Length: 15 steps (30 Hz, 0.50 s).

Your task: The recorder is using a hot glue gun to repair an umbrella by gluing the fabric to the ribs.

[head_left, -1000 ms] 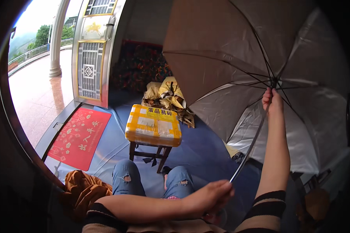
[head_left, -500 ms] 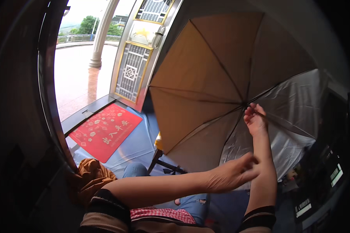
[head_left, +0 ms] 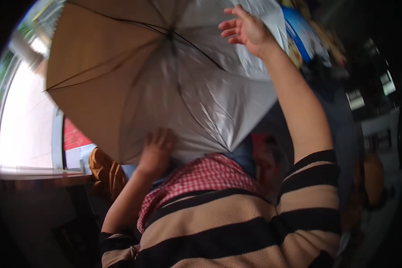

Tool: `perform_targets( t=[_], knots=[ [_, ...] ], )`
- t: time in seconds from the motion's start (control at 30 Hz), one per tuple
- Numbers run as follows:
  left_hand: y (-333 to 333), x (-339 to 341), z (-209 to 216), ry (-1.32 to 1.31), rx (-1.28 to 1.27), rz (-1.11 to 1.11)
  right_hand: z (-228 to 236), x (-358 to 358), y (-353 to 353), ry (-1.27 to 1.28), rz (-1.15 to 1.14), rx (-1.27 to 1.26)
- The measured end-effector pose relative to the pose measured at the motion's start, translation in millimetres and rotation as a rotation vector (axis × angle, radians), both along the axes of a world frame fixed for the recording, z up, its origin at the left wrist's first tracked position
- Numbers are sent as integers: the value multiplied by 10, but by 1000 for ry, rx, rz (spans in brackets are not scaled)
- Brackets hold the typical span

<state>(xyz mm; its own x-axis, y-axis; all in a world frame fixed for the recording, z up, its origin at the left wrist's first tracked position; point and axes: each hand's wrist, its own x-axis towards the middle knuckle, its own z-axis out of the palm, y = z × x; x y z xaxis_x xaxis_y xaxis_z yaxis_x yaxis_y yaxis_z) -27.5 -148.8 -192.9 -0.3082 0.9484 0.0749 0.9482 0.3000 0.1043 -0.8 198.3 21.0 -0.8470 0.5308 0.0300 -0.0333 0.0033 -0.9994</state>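
An opened umbrella (head_left: 165, 89), brown in the shade and silvery where light falls on it, fills the upper middle with its inner side towards me. Dark ribs run out from its hub (head_left: 170, 35). My left hand (head_left: 158, 149) is at the lower edge of the canopy, slightly blurred, with its fingers stretched out over the fabric. Raised in front of the canopy's right part is my right hand (head_left: 246, 32), fingers apart and nothing in them. I cannot tell whether it touches the umbrella. No handle of the umbrella is discernible.
A brown cloth (head_left: 105, 172) lies at the left, near a red mat (head_left: 73, 134) by the bright doorway. At the upper right is a blue and white package (head_left: 301, 33). A red-checked cloth (head_left: 201, 176) covers my lap.
The umbrella has come nearer, lower and left in view. My right hand has left the hub area and opened. My left hand has moved from beside my right forearm to the canopy's lower edge.
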Motion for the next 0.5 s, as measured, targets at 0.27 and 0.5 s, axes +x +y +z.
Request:
perform_targets(
  t=[0.27,0.5],
  knots=[
    [-13,-221,407,30,-97,-18,-562,2762,596,-279,-585,282],
    [111,-111,269,185,-228,116,-2600,4391,206,-973,-466,-59]
  ],
)
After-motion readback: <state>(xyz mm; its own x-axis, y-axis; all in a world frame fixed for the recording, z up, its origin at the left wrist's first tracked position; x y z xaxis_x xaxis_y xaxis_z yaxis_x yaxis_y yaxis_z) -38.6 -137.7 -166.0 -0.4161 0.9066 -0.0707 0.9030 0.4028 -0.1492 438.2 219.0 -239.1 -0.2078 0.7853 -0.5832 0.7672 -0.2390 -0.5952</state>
